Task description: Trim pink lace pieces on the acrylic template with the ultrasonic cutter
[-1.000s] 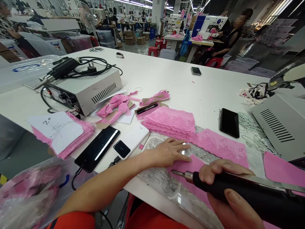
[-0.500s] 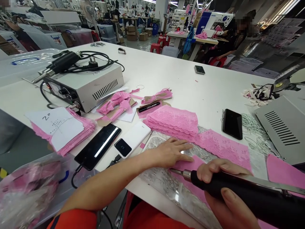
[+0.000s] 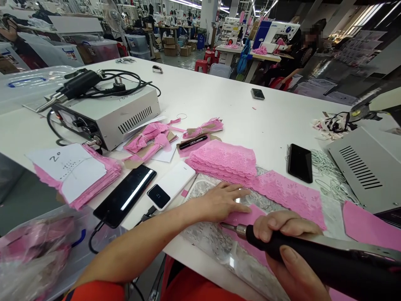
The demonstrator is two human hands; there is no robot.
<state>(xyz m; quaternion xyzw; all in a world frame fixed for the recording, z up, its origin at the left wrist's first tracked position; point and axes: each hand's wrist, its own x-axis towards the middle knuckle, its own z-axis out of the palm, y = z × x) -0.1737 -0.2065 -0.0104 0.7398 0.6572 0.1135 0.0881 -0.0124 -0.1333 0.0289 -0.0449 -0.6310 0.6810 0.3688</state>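
My left hand [image 3: 221, 202] lies flat with its fingers spread, pressing on a pink lace fabric piece [image 3: 250, 213] over a clear glossy board [image 3: 206, 238]. My right hand [image 3: 291, 238] is wrapped around a thick black handheld tool [image 3: 338, 255] with a pointed metal tip. That tip rests at the fabric's left edge, just below my left hand. Behind my fingers a stack of pink lace pieces [image 3: 222, 154] lies on the table, and another lace piece [image 3: 291, 196] stretches right from it. Part of the lower fabric is hidden by my right hand.
A grey control box [image 3: 125, 113] with a similar black tool on top stands left. Around it lie a paper pattern [image 3: 69, 167] on pink pieces, a black phone [image 3: 125, 194], a white power bank [image 3: 172, 184] and a marker [image 3: 193, 142]. Another vented box [image 3: 369, 163] stands right, near a phone [image 3: 300, 163].
The whole view has shifted slightly, so things appear a little further left. Both hands and the tool stay in nearly the same place on the fabric.
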